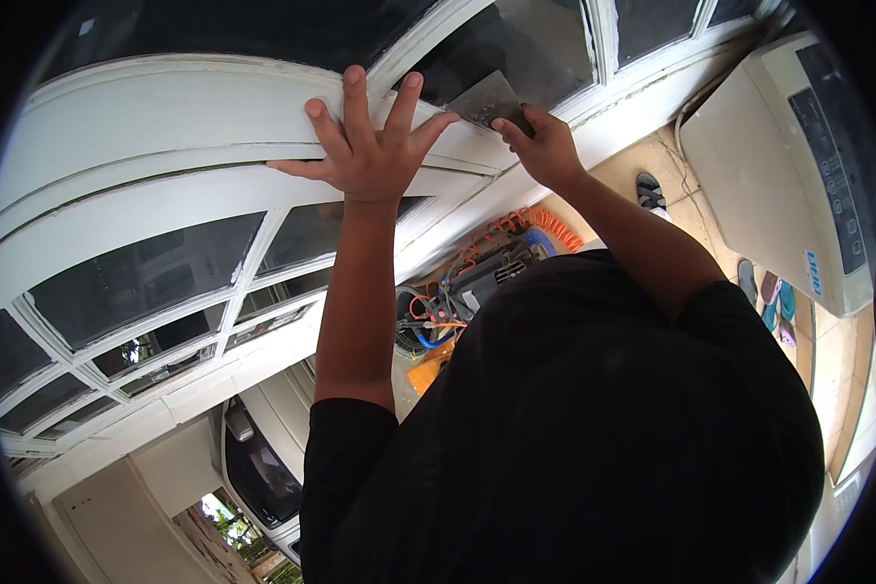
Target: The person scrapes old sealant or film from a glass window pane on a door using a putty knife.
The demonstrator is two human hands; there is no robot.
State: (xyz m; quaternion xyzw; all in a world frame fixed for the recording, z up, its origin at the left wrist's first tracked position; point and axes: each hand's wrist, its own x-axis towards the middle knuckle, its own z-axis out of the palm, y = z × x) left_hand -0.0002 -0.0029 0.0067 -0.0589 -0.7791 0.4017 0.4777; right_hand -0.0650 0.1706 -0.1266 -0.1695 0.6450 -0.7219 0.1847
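Note:
Against a white wooden window frame (185, 102) with dark glass panes, my left hand (368, 161) lies flat with its fingers spread wide. To its right, my right hand (547, 148) grips a flat scraper (487, 100) with a broad grey blade, its thumb on the near face. The blade overlaps the lower edge of a dark pane (506, 54) and the white rail under it. Fingers behind the scraper are partly hidden. My left thumb points toward the blade.
A washing machine (769, 165) stands at the right, with several slippers (779, 307) on the tiled floor beside it. Below the frame lie an orange coiled hose (555, 229) and dark equipment with cables (492, 277). A vehicle (268, 467) shows lower left.

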